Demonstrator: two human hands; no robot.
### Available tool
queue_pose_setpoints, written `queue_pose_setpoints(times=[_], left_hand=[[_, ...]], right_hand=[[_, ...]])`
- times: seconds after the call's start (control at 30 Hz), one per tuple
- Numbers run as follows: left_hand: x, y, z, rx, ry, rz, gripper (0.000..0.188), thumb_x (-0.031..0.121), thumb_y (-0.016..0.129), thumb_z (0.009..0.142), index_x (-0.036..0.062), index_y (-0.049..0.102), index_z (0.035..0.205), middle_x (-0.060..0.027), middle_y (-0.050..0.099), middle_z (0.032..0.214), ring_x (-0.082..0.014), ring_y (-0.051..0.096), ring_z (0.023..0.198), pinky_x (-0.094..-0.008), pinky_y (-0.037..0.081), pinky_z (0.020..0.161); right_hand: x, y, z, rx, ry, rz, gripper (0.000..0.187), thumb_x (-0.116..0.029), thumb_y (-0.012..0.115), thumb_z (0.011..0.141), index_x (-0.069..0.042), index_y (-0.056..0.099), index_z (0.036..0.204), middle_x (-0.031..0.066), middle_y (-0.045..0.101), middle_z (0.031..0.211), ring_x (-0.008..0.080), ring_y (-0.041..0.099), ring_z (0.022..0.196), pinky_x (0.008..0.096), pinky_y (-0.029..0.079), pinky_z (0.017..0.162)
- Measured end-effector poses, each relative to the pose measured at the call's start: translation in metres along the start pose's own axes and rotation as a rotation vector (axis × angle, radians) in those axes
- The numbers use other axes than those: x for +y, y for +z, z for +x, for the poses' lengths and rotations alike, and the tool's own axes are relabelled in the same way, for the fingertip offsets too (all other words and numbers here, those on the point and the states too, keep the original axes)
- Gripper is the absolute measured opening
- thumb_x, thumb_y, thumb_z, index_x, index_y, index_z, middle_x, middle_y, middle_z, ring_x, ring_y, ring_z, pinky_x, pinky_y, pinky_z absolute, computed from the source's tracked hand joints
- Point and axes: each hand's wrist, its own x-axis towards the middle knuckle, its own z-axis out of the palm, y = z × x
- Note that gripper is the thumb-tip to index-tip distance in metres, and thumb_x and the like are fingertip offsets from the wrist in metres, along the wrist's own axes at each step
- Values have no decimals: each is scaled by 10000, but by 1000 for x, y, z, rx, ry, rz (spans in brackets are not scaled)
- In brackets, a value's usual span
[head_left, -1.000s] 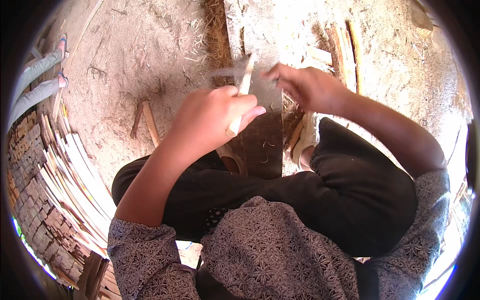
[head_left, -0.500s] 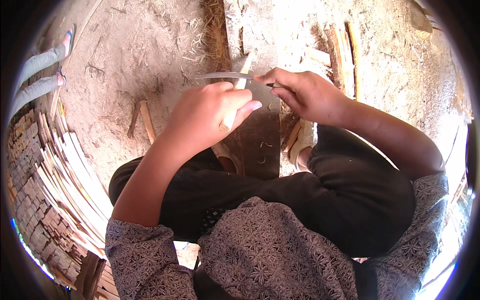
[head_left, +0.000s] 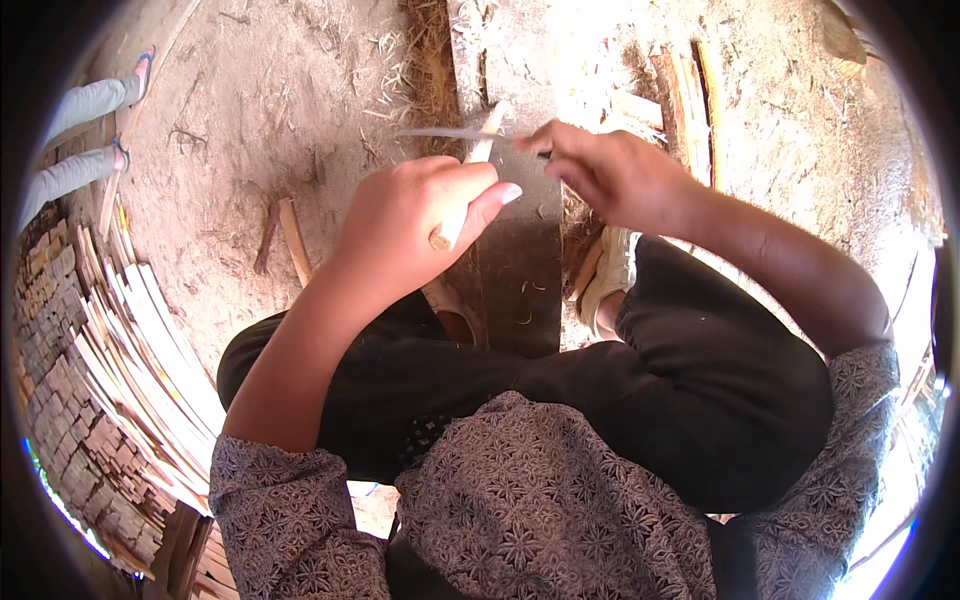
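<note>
My left hand (head_left: 425, 210) is closed round a pale wooden stick (head_left: 481, 148), whose cut butt end shows below the thumb. The stick slants up and away, its far end over the dark plank between my feet. My right hand (head_left: 625, 175) grips a knife by its handle, which is mostly hidden in the fingers. The knife's thin blade (head_left: 440, 132), a little blurred, points left and lies across the stick just beyond my left hand. Whether the edge bites into the wood cannot be made out.
A dark plank (head_left: 520, 285) runs away between my feet. Wood shavings (head_left: 432, 65) litter the ground ahead. Split wood (head_left: 685, 115) lies at right, a short piece (head_left: 293, 240) at left. Stacked sticks (head_left: 150, 350) fill the lower left. Another person's legs (head_left: 85, 110) show far left.
The knife and my right hand have moved slightly away from me along the stick. My left hand keeps its hold, with the stick tilted a little differently.
</note>
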Motion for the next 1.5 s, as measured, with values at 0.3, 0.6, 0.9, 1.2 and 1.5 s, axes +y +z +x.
queue_pose_setpoints(times=[0.3,0.6,0.9,1.2,1.5], left_hand=[[-4,4,1,81,-134,-203,271,274,632,1019,10,694,1008,-102,545,650,-163,509,569,-328,398,542],[-1,7,-2,122,-90,-171,301,296,653,996,36,655,844,-132,585,646,-280,551,526,-395,408,515],[6,6,0,95,-37,-60,229,279,675,976,70,676,883,-115,644,689,-275,646,587,-375,473,535],[11,-8,-3,100,-73,-149,140,190,701,962,73,644,1014,-55,618,709,-125,576,618,-288,451,587],[22,-7,-22,6,-16,86,102,155,618,963,71,672,987,-120,664,826,-316,657,675,-398,489,596]], right_hand=[[-5,1,0,87,-161,48,291,-185,574,1041,-149,524,1326,167,669,720,321,699,667,468,511,635],[14,15,6,63,-133,-3,299,-184,541,1056,-138,518,1350,173,687,770,312,705,662,452,542,642],[24,6,1,28,-59,-55,279,-236,526,1048,-197,520,1325,124,659,681,354,679,638,479,530,626],[84,26,16,96,-19,-304,333,-218,526,1049,-133,507,1370,158,592,1098,325,661,585,448,552,593],[75,8,14,43,229,-188,343,-238,496,1061,-154,522,1392,175,695,919,317,699,706,467,564,718]])
